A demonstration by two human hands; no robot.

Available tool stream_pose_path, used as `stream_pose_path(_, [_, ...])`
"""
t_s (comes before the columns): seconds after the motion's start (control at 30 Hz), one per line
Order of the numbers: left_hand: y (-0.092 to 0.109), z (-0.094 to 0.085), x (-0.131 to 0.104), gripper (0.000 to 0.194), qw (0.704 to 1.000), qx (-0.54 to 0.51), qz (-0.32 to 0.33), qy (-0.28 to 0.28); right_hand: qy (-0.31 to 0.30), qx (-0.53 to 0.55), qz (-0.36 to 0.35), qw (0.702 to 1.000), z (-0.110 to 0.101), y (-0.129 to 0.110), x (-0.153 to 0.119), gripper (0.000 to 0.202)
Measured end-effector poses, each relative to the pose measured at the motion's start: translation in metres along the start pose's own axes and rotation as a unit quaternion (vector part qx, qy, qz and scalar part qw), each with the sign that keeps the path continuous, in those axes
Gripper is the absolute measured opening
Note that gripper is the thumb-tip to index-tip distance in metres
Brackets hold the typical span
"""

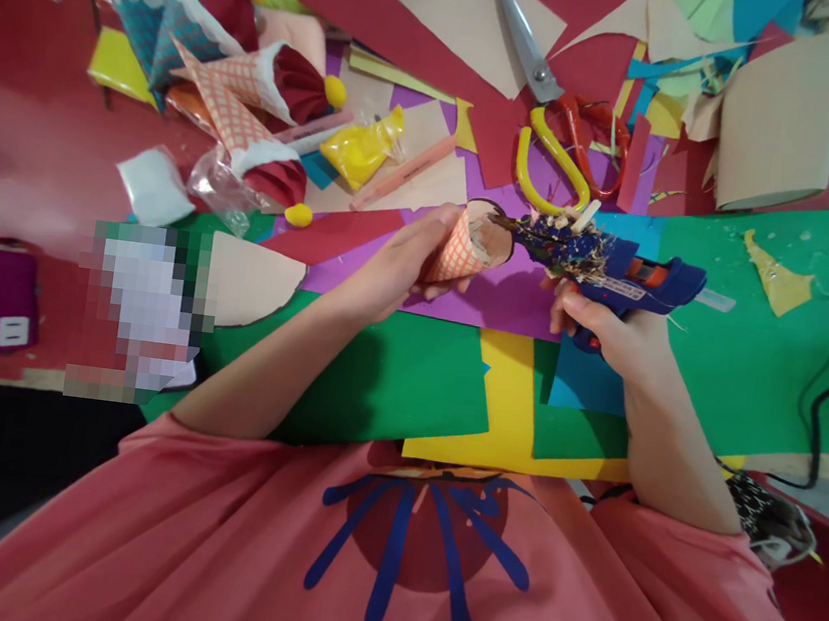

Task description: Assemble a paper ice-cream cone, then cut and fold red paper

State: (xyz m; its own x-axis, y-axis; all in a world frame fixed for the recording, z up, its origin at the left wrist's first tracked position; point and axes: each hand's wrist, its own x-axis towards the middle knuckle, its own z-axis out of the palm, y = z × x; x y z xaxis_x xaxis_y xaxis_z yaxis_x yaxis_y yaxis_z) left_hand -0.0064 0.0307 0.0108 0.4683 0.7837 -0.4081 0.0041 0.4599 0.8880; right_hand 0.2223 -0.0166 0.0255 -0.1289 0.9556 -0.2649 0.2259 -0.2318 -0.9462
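Note:
My left hand [426, 251] is wrapped round a small paper cone [462, 253] with an orange-and-white criss-cross pattern, its open mouth turned to the right. My right hand [598, 323] grips a blue hot glue gun [634, 277] by its handle. Dried glue and scraps crust the front of the gun. Its nozzle end is at the rim of the cone; whether it touches, I cannot tell. A clear glue stick [716, 300] pokes out of the gun's back. Below both hands lie purple [520, 308] and green sheets [391, 378].
Large scissors [554, 96] with red and yellow handles lie beyond the hands. Finished-looking cones [259, 100] with white trim and yellow bits crowd the upper left. A beige roll [781, 124] stands upper right. A black cable [818, 400] runs along the right edge.

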Motion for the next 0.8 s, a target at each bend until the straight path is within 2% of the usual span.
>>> stream_pose_path(0.17, [0.001,0.001,-0.001,0.051,1.0,-0.018,-0.001,-0.012,-0.003,-0.001,-0.011,1.0,0.0,0.001,0.001,0.026])
stream_pose_path(0.4, [0.005,0.004,-0.001,0.053,0.999,0.021,-0.046,-0.01,-0.005,0.014,0.013,1.0,0.004,-0.009,-0.001,0.029])
stream_pose_path(0.67, [0.0,0.001,0.001,0.053,0.997,0.042,-0.055,-0.015,-0.001,0.011,0.025,1.0,0.003,-0.008,-0.001,0.031])
stream_pose_path(0.8, [-0.001,0.0,0.001,0.051,0.998,0.03,-0.04,-0.027,-0.004,0.012,0.023,1.0,0.003,-0.006,-0.002,0.026])
